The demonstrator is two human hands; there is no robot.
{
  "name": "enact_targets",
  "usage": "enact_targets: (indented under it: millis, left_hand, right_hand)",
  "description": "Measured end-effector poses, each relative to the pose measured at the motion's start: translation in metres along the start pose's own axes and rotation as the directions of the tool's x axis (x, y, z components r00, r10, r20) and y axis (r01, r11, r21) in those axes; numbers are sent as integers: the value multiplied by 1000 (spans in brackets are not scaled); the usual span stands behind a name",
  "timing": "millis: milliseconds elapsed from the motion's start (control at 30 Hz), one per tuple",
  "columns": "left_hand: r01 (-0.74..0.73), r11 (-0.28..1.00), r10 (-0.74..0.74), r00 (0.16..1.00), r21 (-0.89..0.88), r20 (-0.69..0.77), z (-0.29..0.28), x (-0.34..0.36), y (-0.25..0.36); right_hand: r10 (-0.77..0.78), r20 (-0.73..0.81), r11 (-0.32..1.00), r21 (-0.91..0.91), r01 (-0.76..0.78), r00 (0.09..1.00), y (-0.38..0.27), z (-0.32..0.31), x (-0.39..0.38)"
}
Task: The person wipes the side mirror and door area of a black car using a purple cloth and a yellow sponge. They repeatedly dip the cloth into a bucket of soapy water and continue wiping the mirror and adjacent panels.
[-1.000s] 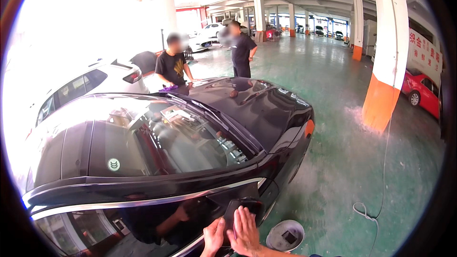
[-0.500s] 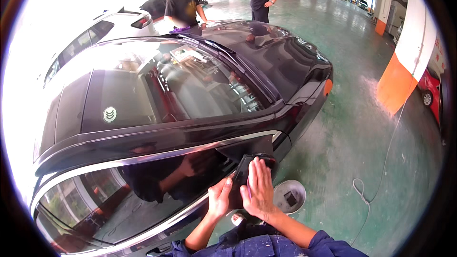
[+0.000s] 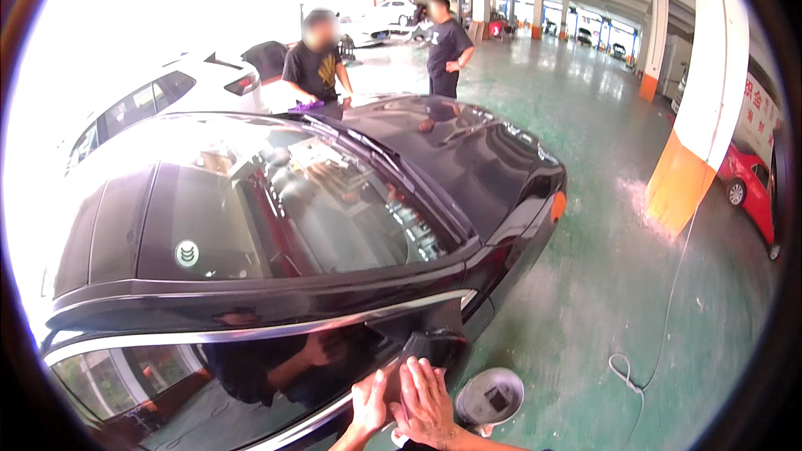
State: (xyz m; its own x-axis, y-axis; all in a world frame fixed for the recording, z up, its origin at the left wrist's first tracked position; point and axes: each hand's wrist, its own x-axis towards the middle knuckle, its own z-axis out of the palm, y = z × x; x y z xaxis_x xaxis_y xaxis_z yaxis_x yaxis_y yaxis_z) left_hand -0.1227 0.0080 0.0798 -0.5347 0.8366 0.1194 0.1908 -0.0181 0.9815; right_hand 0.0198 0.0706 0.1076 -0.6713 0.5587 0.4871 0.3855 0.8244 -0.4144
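Observation:
The side mirror point(image 3: 439, 346) of a black car point(image 3: 276, 294) is between and under my two hands. My left hand point(image 3: 368, 402) holds the mirror's near edge, thumb pointing up and the other fingers mostly hidden behind it. Flat against the mirror lies my right hand point(image 3: 424, 401), its fingers stretched out and pointing away from me. Whether something thin is under that palm I cannot make out. Dark side window glass point(image 3: 251, 392) to the left reflects my arms.
A grey bucket point(image 3: 489, 396) with a dark pad inside stands right of the mirror. A hose or cable point(image 3: 628, 374) loops on the green floor. One person point(image 3: 317, 67) leans over the hood with a purple cloth point(image 3: 307, 105); another point(image 3: 448, 50) stands behind. An orange-and-white pillar point(image 3: 683, 179) rises right.
My view has tilted up, so the car, bucket and hands sit lower in the picture. Both hands remain on the side mirror.

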Motion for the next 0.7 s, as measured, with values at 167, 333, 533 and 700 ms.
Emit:
enact_targets:
  millis: [167, 333, 533, 700]
  left_hand:
    - [211, 977, -212, 977, 34, 28, -11, -31, 42]
    - [298, 954, -298, 954, 0, 39, -11, -30, 43]
    - [-67, 993, 67, 998, 99, -2, -4, 0, 14]
    - [-88, 996, 89, 996, 30, -27, -2, 2, -4]
  right_hand:
    - [73, 74, 987, 137, -83, 995, -35, -9, -31]
    - [19, 43, 990, 136, -25, 999, -15, 0, -20]
    - [44, 28, 991, 124, -47, 999, -18, -3, -11]
    - [32, -40, 996, 81, -29, 999, 1, -4, 12]
